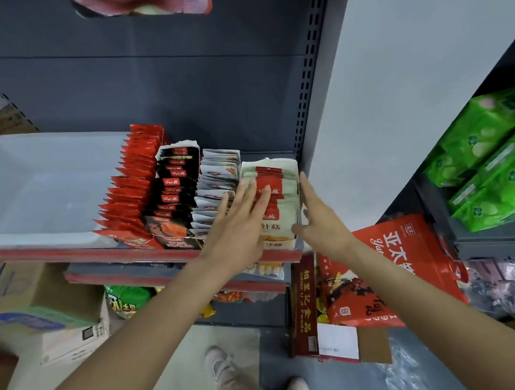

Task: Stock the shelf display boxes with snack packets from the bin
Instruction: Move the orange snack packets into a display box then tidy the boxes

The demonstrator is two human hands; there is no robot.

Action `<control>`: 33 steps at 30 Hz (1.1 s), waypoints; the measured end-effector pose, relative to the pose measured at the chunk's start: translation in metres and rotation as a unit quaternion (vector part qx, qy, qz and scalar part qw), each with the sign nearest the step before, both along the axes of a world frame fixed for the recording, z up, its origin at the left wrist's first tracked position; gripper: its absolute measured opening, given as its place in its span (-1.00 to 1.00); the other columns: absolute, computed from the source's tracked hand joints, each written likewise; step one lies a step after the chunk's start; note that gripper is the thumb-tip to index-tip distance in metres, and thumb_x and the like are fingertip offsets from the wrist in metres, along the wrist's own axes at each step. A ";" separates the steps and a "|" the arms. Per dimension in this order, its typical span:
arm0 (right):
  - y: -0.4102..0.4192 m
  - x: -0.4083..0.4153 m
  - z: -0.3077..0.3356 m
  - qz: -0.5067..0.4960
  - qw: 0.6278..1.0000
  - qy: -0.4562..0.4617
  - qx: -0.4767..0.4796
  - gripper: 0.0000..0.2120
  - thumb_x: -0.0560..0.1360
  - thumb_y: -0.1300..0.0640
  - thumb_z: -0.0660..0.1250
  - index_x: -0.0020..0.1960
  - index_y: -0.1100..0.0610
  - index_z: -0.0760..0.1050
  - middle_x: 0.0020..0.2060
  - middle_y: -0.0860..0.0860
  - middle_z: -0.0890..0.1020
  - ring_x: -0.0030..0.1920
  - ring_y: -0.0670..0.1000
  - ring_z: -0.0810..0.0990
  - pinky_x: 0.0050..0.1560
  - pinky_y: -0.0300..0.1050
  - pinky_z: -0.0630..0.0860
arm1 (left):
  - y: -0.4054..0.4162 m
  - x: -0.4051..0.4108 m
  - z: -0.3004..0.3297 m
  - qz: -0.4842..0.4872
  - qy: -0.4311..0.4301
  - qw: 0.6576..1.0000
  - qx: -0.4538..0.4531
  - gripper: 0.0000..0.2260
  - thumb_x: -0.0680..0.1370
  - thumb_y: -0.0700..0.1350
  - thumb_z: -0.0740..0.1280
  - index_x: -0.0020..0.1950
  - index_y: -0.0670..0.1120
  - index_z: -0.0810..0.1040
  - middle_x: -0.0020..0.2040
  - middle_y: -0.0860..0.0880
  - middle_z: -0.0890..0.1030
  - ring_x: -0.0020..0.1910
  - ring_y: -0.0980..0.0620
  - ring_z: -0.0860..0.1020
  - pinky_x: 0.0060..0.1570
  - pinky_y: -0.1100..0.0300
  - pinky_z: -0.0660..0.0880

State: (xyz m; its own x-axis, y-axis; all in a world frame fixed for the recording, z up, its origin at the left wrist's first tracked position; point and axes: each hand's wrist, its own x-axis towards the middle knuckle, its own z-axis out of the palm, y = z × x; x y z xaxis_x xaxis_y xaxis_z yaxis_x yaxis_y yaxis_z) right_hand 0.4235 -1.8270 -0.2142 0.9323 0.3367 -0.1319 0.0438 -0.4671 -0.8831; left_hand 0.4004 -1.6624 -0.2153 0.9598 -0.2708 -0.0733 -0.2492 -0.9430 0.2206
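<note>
The shelf carries everything that matters here, and the clear plastic bin on it serves as the landmark. The bin takes up the shelf's left part; its floor shows through bare, with no snack packets visible inside, so the supply looks used up or nearly so.

Just right of the bin stand four rows of packets, packed upright front to back. Touching the bin's right wall is the red row. Next out from the bin is the black display box, then the white-and-grey row, and farthest from the bin, at the shelf's right end, the cream display box with red-banded packets.

The left hand lies flat over the cream box, its fingers straight and spread on the packet tops; its grip is wide and holds nothing. The right hand stands on edge against that box's outer side wall, the side away from the bin, fingers straight, thumb near the front corner; its grip is likewise wide, pressing, not holding.

By my reading the step in hand is squaring up: packets in the cream box are being pushed level and the box steadied from the side. The filling itself looks close to finished, since all four rows appear full.

The next move calls for even downward pressure so the packets seat without buckling, and a firm brace on the thin card wall. After that, a check of the bin for any leftover packets seems sensible.
</note>
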 end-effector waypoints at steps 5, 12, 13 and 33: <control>-0.011 0.005 -0.004 -0.059 0.994 -0.072 -0.048 -0.55 0.54 0.35 0.17 0.37 0.03 0.34 0.25 0.01 0.46 0.26 -0.06 0.42 0.19 -0.32 0.38 | 0.007 -0.011 -0.022 -0.025 -0.130 0.990 0.047 -0.33 0.50 -0.26 0.32 0.53 -0.06 0.08 0.53 -0.08 0.14 0.52 -0.02 0.10 0.42 0.08 -0.17; -0.008 0.024 -0.003 -0.003 0.964 -0.193 -0.183 -0.79 0.52 0.19 0.33 0.14 0.17 0.61 0.06 0.08 0.64 0.03 0.03 0.59 0.05 -0.33 0.38 | 0.010 -0.011 -0.028 -0.047 -0.182 0.981 0.057 -0.26 0.24 -0.30 0.59 0.38 -0.10 0.42 0.37 -0.13 0.44 0.34 -0.06 0.43 0.25 0.12 0.31; -0.006 0.026 -0.005 -0.008 0.959 -0.206 -0.194 -0.80 0.52 0.20 0.33 0.11 0.18 0.63 0.04 0.09 0.66 0.02 0.06 0.61 0.07 -0.27 0.43 | 0.007 -0.010 -0.027 -0.035 -0.173 0.983 0.054 -0.25 0.28 -0.34 0.56 0.42 -0.11 0.36 0.42 -0.14 0.37 0.41 -0.06 0.35 0.28 0.14 0.23; -0.017 0.014 -0.049 -0.085 0.989 0.058 -0.110 -0.76 0.54 0.31 0.22 0.19 0.18 0.33 0.14 0.09 0.52 0.10 0.07 0.54 -0.03 -0.18 0.47 | -0.015 0.020 -0.017 -0.037 -0.135 0.984 0.115 -0.44 0.39 -0.10 0.49 0.31 -0.11 0.33 0.17 -0.08 0.54 0.16 -0.07 0.50 0.08 0.11 0.40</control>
State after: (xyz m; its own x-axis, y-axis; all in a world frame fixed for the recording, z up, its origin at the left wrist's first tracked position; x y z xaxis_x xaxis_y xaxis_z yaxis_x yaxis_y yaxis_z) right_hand 0.4380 -1.8436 -0.2632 0.9472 0.1270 -0.2944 -0.1482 -0.6407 -0.7534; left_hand 0.4206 -1.6772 -0.2321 0.9310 -0.3467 0.1137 -0.3394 -0.9373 -0.0791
